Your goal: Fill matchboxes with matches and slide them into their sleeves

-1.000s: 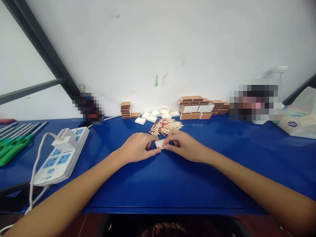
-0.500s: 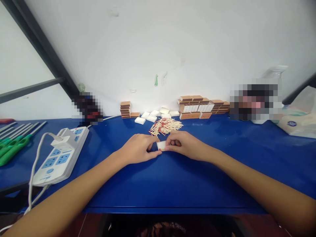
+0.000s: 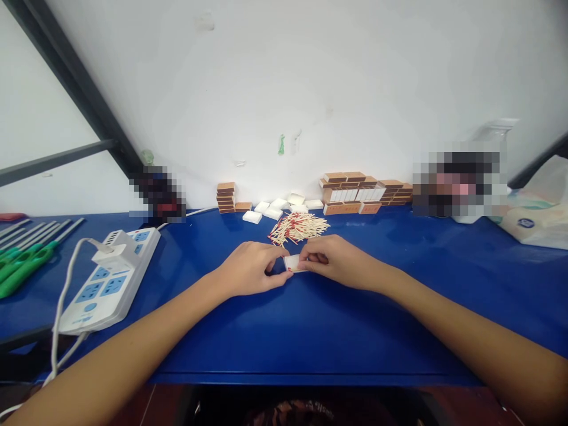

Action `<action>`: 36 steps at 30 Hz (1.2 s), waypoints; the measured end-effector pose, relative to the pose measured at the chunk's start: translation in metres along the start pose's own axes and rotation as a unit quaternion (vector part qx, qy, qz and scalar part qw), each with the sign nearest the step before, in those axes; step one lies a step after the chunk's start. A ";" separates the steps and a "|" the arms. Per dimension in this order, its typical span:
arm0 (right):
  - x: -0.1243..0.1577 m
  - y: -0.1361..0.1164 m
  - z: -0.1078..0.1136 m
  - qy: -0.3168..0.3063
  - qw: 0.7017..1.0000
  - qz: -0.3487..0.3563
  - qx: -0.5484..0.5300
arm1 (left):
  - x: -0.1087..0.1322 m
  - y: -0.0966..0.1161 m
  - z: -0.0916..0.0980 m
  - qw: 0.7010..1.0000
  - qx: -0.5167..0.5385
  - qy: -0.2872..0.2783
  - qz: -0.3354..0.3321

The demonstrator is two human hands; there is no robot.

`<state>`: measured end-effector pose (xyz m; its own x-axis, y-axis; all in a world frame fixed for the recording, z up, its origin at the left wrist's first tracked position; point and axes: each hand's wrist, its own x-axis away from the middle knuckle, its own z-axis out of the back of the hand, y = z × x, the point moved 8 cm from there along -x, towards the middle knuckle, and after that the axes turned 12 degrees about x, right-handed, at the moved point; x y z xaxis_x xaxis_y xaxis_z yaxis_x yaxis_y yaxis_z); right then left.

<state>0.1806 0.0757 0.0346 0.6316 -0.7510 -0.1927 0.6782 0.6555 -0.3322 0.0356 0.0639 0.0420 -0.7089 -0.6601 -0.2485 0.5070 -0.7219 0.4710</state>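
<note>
A small white matchbox tray (image 3: 291,260) sits low over the blue table between my two hands. My left hand (image 3: 251,269) has its thumb and forefinger on the tray's left end. Over the right end, the fingers of my right hand (image 3: 331,260) are pinched together, covering that part. Along the tray's near side a match shows its red head, and its stick runs under my right thumb. Just beyond my hands lies a loose heap of red-tipped matches (image 3: 302,227).
Several white trays (image 3: 272,212) lie behind the heap. Brown matchboxes are stacked at the left (image 3: 226,197) and right (image 3: 350,208) along the wall. A white power strip (image 3: 119,290) with cables and green-handled tools (image 3: 29,266) lie left; a tissue pack (image 3: 539,216) stands right.
The tray and both hands have shifted very slightly to the right in view. My grip looks the same, and the heap and boxes are unchanged.
</note>
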 end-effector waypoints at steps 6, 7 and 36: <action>0.001 0.000 -0.002 -0.031 0.999 -0.016 -0.032 | 0.000 0.001 0.000 1.000 -0.006 -0.003 -0.003; 0.002 0.000 -0.002 -0.037 0.998 -0.018 -0.036 | 0.000 0.001 0.000 1.000 -0.007 -0.004 -0.003; 0.001 0.064 0.035 0.081 0.976 -0.142 0.146 | 0.002 0.004 0.003 0.999 -0.035 -0.009 -0.015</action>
<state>0.2382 0.1199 0.0454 0.3519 -0.8926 -0.2818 0.9100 0.3968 -0.1204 0.0352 0.0602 0.0461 -0.7330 -0.6339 -0.2467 0.5172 -0.7550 0.4032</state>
